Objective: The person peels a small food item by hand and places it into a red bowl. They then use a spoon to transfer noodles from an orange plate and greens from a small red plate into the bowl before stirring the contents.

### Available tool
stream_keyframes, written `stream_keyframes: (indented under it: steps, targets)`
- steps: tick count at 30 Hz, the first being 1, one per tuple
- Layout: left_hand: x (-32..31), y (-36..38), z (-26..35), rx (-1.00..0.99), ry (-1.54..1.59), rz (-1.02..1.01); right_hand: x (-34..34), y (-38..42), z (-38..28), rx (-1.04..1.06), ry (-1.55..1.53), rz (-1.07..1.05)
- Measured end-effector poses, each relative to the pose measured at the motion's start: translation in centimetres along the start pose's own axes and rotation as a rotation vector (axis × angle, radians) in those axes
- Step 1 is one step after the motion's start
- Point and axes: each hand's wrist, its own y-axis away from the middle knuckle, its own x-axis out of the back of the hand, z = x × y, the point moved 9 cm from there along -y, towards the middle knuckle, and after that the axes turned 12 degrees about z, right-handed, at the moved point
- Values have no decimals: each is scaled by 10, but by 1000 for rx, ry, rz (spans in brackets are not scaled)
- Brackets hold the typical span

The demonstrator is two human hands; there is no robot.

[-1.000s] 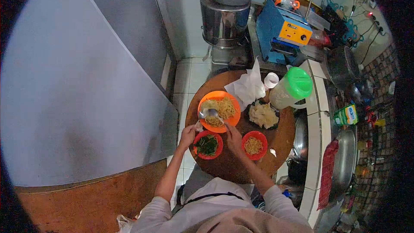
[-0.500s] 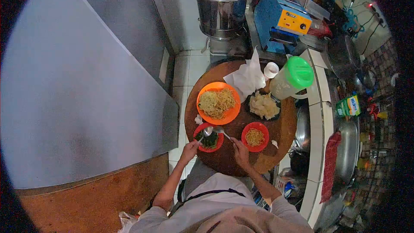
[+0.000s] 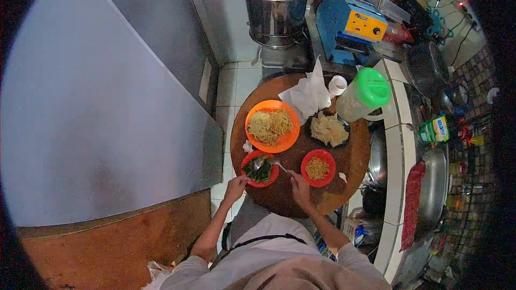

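My left hand (image 3: pixel 235 188) is closed around the handle of a metal spoon (image 3: pixel 258 165), its head down in the dark green leafy vegetables (image 3: pixel 262 172). These lie in a red bowl (image 3: pixel 246 160) at the near left of the round table. Closed too, my right hand (image 3: pixel 299 184) grips a silver utensil with a wide head (image 3: pixel 279 164), which reaches over the bowl's right rim. Right of that hand stands a second red bowl (image 3: pixel 332 167) with noodles (image 3: pixel 317 169) in it. Behind the greens, an orange plate (image 3: pixel 291 143) carries two heaps of noodles (image 3: pixel 270 127).
On the brown round table (image 3: pixel 290 198) are a dark dish of pale crackers (image 3: pixel 329 129), crumpled white paper (image 3: pixel 306 96), white cups (image 3: pixel 337 85) and a green-lidded pitcher (image 3: pixel 372 88). A tiled counter (image 3: pixel 395 177) borders the right side. A grey panel (image 3: pixel 107 118) fills the left.
The spoon in my left hand has dipped lower into the greens. The wide-headed utensil in my right hand has shifted slightly right and down, away from the spoon.
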Motion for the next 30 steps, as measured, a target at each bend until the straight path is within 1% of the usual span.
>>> stream_keyframes:
  steps: [2, 4, 8, 10, 14, 17, 19, 20, 22, 26, 28, 30]
  targets:
    - [1, 1, 1, -19, 13, 18, -1, 0, -2, -28, 23, -42]
    - [2, 1, 4, -89, 52, 63, -4, 1, -6, -52, 51, -109]
    - [4, 3, 5, -55, 23, 46, -10, 5, 0, -36, 19, -105]
    - [5, 4, 5, -77, 10, 59, -8, 6, -8, 22, 9, -124]
    - [3, 2, -8, -54, 31, 54, -6, 5, -11, -18, -4, -145]
    - [1, 0, -15, -103, 67, 85, 0, 1, -19, 14, -29, -95]
    - [3, -7, -20, -115, 75, 151, 1, -2, -19, -76, -35, -125]
    - [2, -8, -23, -116, 75, 150, -3, -5, -13, -77, -35, -123]
    - [16, -12, -4, -109, 86, 182, -10, -13, -6, -12, 35, -74]
    - [28, -34, 19, -65, 87, 219, -12, -42, -14, -72, -19, -80]
    - [39, -45, 41, -164, 0, 320, -12, -59, -15, -8, -29, 41]
    - [41, -59, 47, -185, -11, 347, -17, -75, -16, 0, -84, 41]
